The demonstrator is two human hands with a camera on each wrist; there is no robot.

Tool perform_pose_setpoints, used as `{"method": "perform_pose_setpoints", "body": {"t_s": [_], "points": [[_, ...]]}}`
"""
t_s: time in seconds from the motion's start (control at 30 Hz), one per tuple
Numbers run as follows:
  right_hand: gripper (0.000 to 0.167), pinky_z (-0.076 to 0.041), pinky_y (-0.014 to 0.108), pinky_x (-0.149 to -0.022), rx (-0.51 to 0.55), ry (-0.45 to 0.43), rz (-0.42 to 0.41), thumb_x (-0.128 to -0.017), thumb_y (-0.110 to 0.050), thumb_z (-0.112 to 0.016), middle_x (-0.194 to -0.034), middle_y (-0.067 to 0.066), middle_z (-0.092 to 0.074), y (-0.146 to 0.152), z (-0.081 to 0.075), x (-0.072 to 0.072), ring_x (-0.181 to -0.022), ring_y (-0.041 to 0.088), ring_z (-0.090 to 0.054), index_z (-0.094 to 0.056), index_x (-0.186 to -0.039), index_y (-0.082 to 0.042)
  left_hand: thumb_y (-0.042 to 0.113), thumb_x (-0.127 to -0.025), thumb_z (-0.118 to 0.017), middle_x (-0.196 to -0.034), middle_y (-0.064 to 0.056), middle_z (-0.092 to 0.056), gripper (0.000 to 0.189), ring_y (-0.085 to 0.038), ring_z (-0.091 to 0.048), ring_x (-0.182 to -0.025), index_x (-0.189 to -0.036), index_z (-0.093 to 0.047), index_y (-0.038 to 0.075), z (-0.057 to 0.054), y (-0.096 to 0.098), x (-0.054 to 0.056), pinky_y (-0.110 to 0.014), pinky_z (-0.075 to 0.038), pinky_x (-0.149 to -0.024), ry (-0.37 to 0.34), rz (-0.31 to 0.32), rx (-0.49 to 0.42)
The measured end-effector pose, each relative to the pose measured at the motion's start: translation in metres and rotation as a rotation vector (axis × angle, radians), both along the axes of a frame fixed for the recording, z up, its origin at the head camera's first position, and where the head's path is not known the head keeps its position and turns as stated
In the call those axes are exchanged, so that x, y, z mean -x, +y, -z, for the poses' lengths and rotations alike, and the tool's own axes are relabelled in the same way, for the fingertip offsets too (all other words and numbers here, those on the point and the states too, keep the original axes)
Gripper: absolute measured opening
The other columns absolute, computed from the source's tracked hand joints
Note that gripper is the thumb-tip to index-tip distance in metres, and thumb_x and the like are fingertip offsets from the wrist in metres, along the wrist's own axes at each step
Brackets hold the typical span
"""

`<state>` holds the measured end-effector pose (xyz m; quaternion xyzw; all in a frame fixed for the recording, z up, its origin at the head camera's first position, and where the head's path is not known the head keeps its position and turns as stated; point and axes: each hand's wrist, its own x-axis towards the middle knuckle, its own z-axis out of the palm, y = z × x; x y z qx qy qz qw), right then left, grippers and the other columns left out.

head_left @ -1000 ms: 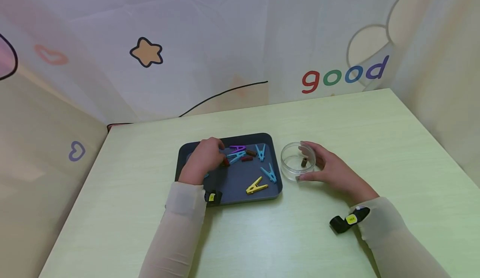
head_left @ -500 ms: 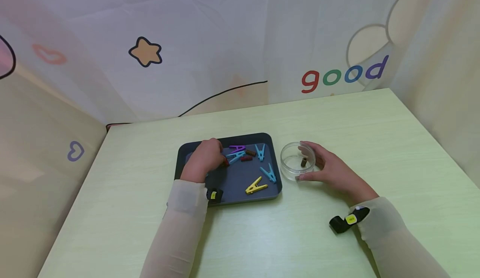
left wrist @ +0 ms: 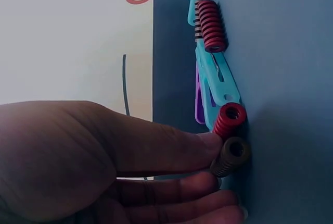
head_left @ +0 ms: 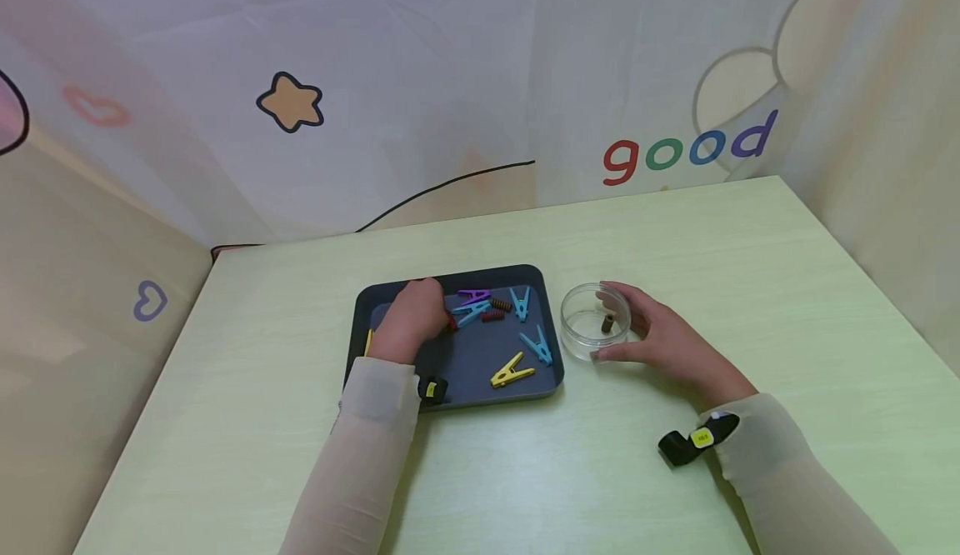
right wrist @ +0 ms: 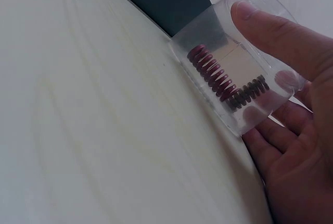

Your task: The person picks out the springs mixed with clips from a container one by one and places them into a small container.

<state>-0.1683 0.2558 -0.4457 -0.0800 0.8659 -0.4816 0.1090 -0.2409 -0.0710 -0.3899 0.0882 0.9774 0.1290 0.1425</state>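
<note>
My left hand [head_left: 411, 319] reaches into the dark tray [head_left: 467, 401]. In the left wrist view its thumb and forefinger pinch a brown coil spring [left wrist: 232, 156]. A red spring [left wrist: 229, 120] lies against that one, right at the thumb tip. Further along are another red spring [left wrist: 212, 26], blue clothespins [left wrist: 221, 81] and a purple clothespin [left wrist: 199, 99]. My right hand [head_left: 651, 330] grips a clear round jar [head_left: 577, 342] standing right of the tray, thumb on the near side. Inside it, in the right wrist view, lie a red spring [right wrist: 210, 73] and a dark brown spring [right wrist: 250, 92].
Toward the tray's right side lie a yellow clothespin [head_left: 513, 371] and more blue clothespins [head_left: 537, 345]. Another yellow clothespin [head_left: 368, 342] shows beside the left wrist. The pale table [head_left: 510, 480] meets a printed cloth [head_left: 450, 80] at the back.
The left hand has shifted slightly right and its fingers have turned down out of sight, uncovering a yellow clothespin at the tray's left. The right hand and jar have stayed put.
</note>
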Motion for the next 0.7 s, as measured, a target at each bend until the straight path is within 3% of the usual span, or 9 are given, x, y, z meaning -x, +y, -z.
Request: {"method": "perform_pose_setpoints", "body": {"t_s": [0.23,0.43,0.7], "points": [[0.098,-0.029,0.053,-0.114,0.0,-0.005,0.001,-0.071,-0.049,-0.082,-0.154,0.002,-0.039,-0.0001,-0.0012,-0.0007,-0.144,0.03,-0.033,-0.027,-0.151,-0.032,0.002,-0.09,-0.054,-0.08,-0.01,-0.06,0.013,-0.021,-0.05,-0.064,-0.09,-0.066,0.0,-0.0013,-0.0011,-0.0003,-0.028,-0.038,-0.055,-0.006,-0.001,0.015],[0.096,-0.028,0.053,-0.115,0.0,0.003,-0.004,-0.072,-0.048,-0.081,-0.153,0.002,-0.04,0.0002,-0.0011,-0.0004,-0.144,0.029,-0.034,-0.028,-0.151,-0.032,0.002,-0.089,-0.056,-0.085,-0.013,-0.062,0.012,-0.021,-0.051,-0.066,-0.094,-0.066,-0.002,-0.0014,-0.0025,0.0009,-0.028,-0.038,-0.055,0.0,-0.01,0.017],[0.099,-0.028,0.053,-0.114,0.002,-0.009,-0.003,-0.071,-0.05,-0.081,-0.154,0.003,-0.039,0.0005,-0.0015,0.0007,-0.144,0.03,-0.033,-0.027,-0.152,-0.031,0.001,-0.089,-0.056,-0.08,-0.012,-0.06,0.011,-0.02,-0.048,-0.061,-0.093,-0.066,-0.002,-0.003,-0.0031,-0.0006,-0.028,-0.036,-0.052,-0.015,-0.011,0.027]]}}
